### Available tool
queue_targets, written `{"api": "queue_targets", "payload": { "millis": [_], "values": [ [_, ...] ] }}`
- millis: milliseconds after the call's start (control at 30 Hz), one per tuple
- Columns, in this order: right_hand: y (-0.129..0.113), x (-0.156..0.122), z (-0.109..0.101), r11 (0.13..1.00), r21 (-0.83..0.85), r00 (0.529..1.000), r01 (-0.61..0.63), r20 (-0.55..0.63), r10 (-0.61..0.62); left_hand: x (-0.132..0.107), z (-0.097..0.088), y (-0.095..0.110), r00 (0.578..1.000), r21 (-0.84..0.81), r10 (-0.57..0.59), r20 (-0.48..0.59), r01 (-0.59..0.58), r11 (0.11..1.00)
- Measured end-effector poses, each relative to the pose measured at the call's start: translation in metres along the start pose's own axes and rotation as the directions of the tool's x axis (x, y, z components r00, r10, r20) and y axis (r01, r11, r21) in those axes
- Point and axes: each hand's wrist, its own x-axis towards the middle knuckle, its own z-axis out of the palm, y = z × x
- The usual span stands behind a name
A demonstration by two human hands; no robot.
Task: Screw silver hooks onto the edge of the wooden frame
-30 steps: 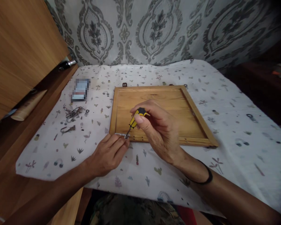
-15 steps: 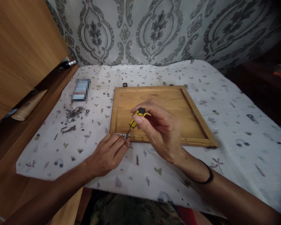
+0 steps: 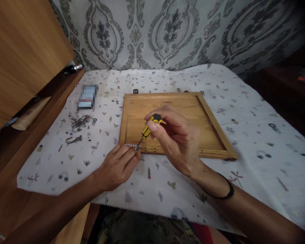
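My right hand is closed round the yellow and black handle of a screwdriver, which leans with its shaft pointing down and left. The screwdriver's tip meets a small silver metal fitting on the near rail of a wooden frame with a recessed panel. My left hand is closed at the frame's near left corner, its fingers pressing the fitting against the rail. Those fingers hide part of the fitting. Several small dark holes show in the rail to the right of it.
On the white printed cloth lie a pile of metal hooks, a single hook and a blurred phone. A small metal piece is on the right. A wooden cabinet stands at left, with a tube beside it.
My right hand and the screwdriver's handle have shifted slightly right, while the tip stays at the fitting. My left hand and the frame hold their place.
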Motion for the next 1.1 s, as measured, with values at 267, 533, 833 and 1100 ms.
{"api": "queue_targets", "payload": {
  "millis": [267,533,833,1100],
  "values": [
    [0.0033,0.0004,0.0013,0.999,0.013,0.999,0.032,0.003,-0.032,0.0001,0.0007,-0.0001,1.0,-0.001,0.005,-0.003,-0.005,1.0],
    [0.0019,0.0027,0.0006,0.999,0.039,1.0,0.022,0.019,-0.022,-0.001,0.0016,0.0004,1.0,-0.017,0.0,-0.007,0.0,1.0],
    [0.0007,0.0049,0.0071,0.968,0.165,0.982,-0.19,0.019,0.189,0.001,0.0011,0.0009,1.0,-0.004,-0.005,-0.023,0.005,1.0],
    [0.0014,0.0096,0.0004,0.967,0.198,0.972,-0.163,0.201,0.123,-0.0004,0.0017,0.0005,1.0,-0.005,-0.006,-0.007,0.006,1.0]
  ]
}}
